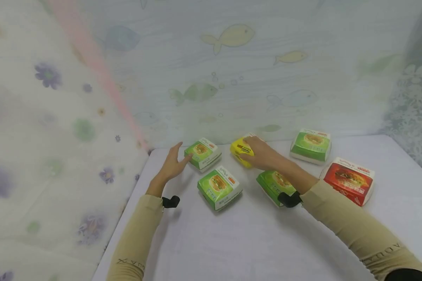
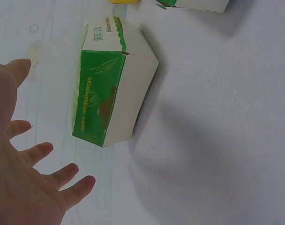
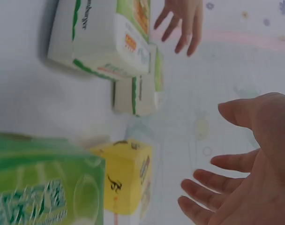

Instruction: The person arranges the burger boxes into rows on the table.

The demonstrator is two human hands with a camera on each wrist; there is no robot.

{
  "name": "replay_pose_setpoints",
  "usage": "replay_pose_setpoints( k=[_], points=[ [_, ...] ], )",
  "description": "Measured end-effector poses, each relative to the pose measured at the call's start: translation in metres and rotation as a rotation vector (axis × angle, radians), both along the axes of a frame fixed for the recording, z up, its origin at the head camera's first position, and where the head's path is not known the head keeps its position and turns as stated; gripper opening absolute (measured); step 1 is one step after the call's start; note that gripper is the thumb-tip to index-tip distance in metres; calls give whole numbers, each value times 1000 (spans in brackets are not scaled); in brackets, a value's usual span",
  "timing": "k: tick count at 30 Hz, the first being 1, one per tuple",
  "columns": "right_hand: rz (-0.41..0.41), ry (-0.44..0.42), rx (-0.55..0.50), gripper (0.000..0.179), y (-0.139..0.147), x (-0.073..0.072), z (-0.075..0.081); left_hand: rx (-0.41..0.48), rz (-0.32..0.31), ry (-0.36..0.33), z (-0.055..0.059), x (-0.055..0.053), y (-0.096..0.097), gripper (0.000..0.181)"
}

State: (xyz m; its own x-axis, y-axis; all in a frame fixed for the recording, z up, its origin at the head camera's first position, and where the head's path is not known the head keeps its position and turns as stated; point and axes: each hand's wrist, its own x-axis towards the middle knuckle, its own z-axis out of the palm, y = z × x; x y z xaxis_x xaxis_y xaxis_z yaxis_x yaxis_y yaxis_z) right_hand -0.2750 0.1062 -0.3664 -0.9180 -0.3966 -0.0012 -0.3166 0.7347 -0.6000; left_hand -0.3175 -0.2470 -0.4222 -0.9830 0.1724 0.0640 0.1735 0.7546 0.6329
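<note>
My left hand (image 1: 173,165), fingers spread, is at the left side of a green-and-white burger box (image 1: 202,153) near the table's back edge. In the left wrist view that box (image 2: 102,89) stands apart from the spread fingers (image 2: 63,174). My right hand (image 1: 262,152) reaches over a yellow burger box (image 1: 240,150), overlapping it in the head view. Seen from the right wrist, its fingers (image 3: 210,187) are extended and a gap separates them from the yellow box (image 3: 123,178). Both palms hold nothing.
A second green box (image 1: 218,187) sits nearer the front. Under my right forearm lies another green box (image 1: 272,185), partly hidden. To the right are a green box (image 1: 311,145) and a red box (image 1: 349,181). A fish-patterned curtain (image 1: 246,78) hangs behind the white table (image 1: 232,246).
</note>
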Motion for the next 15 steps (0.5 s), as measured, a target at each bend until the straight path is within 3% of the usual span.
replay_pose_setpoints(
  k=[7,15],
  points=[
    [0,-9,-78,66,-22,-14,-7,40,12,-30,1,-2,1,78],
    [-17,-73,-82,67,-49,-30,-13,106,49,-85,-9,-9,-3,78]
  ],
)
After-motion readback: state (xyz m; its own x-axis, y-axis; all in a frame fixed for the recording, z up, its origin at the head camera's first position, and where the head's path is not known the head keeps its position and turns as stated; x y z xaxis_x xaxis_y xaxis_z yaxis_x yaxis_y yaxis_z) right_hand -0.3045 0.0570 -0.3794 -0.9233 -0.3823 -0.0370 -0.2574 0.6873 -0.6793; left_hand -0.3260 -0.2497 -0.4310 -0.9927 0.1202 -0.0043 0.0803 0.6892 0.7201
